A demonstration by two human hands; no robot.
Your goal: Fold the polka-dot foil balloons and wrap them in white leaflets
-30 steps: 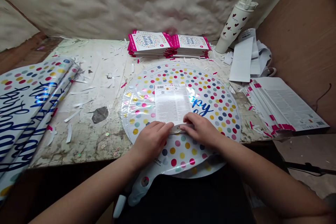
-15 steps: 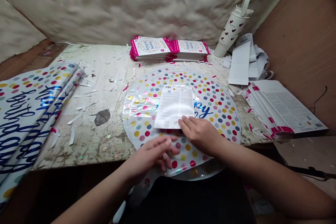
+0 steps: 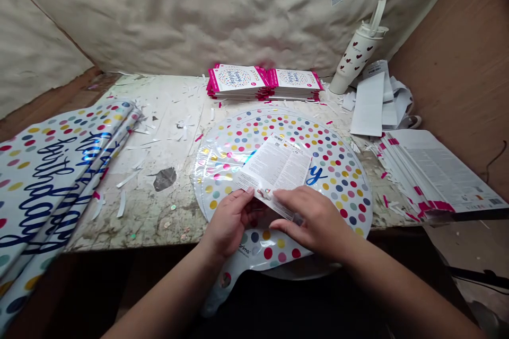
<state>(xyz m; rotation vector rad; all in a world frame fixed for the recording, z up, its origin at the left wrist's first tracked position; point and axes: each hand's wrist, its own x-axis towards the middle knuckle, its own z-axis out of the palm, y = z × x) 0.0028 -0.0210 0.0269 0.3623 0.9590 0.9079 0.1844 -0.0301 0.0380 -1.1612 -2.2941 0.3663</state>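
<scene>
Left hand [image 3: 231, 221] rises at the wrist, pinching the near edge of a printed paper card [image 3: 276, 167] between thumb and fingers. Right hand [image 3: 315, 217] lies palm down just beside it, fingers loosely spread and pressed on that same edge. Both forearms reach in from the near side. The card sits tilted across the middle of a round foil balloon [image 3: 338, 190], which has polka dots and blue lettering and overhangs the near edge of a scarred white table [image 3: 167, 100].

Far left, folded foil balloons [image 3: 51, 190] lie among paper scraps [image 3: 127, 179]. Far off, centre, stand 2 stacks of pink-edged balloon packets [image 3: 264, 83], their contents hidden. Right of them are a heart-patterned white tumbler [image 3: 353, 55] with its lid on, loose white paper strips [image 3: 368, 106] and a fanned stack of printed cards [image 3: 441, 169].
</scene>
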